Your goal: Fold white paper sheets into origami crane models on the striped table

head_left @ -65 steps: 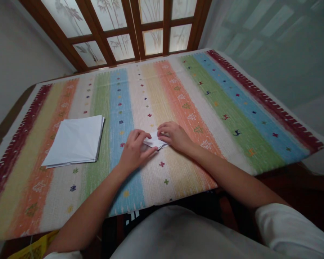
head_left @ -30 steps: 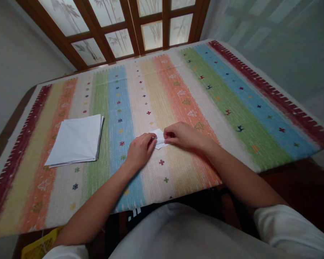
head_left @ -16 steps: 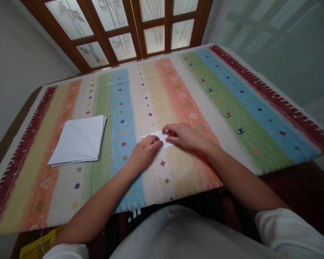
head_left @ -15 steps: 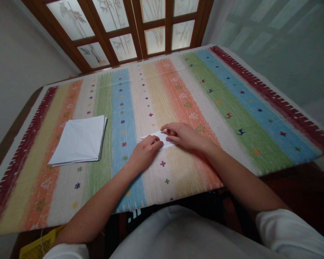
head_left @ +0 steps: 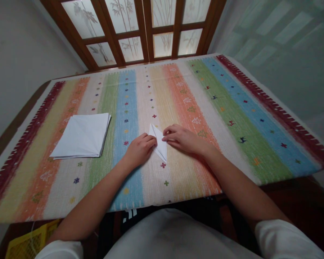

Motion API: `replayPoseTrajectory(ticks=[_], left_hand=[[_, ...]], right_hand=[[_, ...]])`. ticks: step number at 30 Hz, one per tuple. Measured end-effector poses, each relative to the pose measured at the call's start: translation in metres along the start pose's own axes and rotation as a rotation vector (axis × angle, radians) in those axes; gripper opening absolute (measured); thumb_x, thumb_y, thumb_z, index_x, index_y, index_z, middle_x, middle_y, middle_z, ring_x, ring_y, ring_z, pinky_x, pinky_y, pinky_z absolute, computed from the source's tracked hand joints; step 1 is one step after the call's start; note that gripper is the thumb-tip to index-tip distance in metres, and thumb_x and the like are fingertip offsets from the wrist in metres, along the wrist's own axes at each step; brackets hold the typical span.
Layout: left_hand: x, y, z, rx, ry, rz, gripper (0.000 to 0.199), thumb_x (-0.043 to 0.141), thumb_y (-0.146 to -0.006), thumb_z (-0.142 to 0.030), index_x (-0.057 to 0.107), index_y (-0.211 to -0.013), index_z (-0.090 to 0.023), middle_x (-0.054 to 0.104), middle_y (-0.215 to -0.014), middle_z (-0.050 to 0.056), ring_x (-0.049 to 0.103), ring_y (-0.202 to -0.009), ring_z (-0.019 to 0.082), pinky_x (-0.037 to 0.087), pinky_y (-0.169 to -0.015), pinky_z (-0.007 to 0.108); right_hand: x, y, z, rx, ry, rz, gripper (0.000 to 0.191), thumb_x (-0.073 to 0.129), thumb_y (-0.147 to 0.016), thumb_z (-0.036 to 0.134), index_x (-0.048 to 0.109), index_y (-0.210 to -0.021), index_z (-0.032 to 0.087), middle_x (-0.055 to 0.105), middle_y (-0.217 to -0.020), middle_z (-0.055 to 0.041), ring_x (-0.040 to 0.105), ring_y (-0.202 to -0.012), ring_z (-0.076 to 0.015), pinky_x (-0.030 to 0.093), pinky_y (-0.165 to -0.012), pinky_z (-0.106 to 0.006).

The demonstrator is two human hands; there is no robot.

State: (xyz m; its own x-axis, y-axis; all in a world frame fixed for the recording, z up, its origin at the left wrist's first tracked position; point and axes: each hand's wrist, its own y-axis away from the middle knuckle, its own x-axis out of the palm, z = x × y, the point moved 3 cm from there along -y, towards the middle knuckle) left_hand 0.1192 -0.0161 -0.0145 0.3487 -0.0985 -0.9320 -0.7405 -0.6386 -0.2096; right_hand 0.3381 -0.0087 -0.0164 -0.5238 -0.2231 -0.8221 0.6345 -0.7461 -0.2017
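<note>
big striped woven rug [head_left: 248, 144] covers the table, w/ a wood-framed frosted window [head_left: 129, 32] w/ bamboo prints at 12 o'clock and a yellow crate [head_left: 29, 241] down at 7. stack of white paper squares [head_left: 81, 136] sits at 9 o'clock from the folded white paper [head_left: 160, 149], a narrow pointed shape lying on the rug dead ahead at 12, btwn both hands. its long axis runs approx 11 to 5, top tip nearer the left hand [head_left: 139, 150], bottom tip nearer the right hand [head_left: 184, 139]. left fingers [head_left: 150, 139] are curled, tips at the paper's left edge. right fingers [head_left: 170, 133] are loosely together at its right edge. neither looks spread, but can't tell if they're pinching it.
</note>
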Motion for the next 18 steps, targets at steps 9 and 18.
replayPoseTrajectory(ticks=[9, 18], left_hand=[[-0.002, 0.000, -0.004, -0.034, 0.195, -0.004, 0.015, 0.064, -0.097, -0.028, 0.069, -0.109, -0.020, 0.071, -0.122, 0.012, 0.067, -0.115, 0.028, 0.056, -0.105, 0.046], [-0.007, 0.003, 0.002, 0.021, 0.238, 0.071, 0.017, 0.058, -0.100, -0.024, 0.069, -0.111, -0.019, 0.069, -0.125, 0.012, 0.065, -0.120, 0.026, 0.054, -0.109, 0.045]], right_hand=[[0.009, -0.002, 0.004, -0.061, -0.155, 0.077, 0.018, 0.069, -0.097, 0.013, 0.081, -0.107, 0.020, 0.078, -0.116, -0.0107, 0.073, -0.104, -0.0218, 0.056, -0.094, -0.035], [0.008, -0.004, 0.022, -0.099, 0.056, 0.108, 0.016, 0.067, -0.095, 0.015, 0.082, -0.098, 0.019, 0.080, -0.112, -0.0108, 0.072, -0.098, -0.0243, 0.053, -0.091, -0.037]])
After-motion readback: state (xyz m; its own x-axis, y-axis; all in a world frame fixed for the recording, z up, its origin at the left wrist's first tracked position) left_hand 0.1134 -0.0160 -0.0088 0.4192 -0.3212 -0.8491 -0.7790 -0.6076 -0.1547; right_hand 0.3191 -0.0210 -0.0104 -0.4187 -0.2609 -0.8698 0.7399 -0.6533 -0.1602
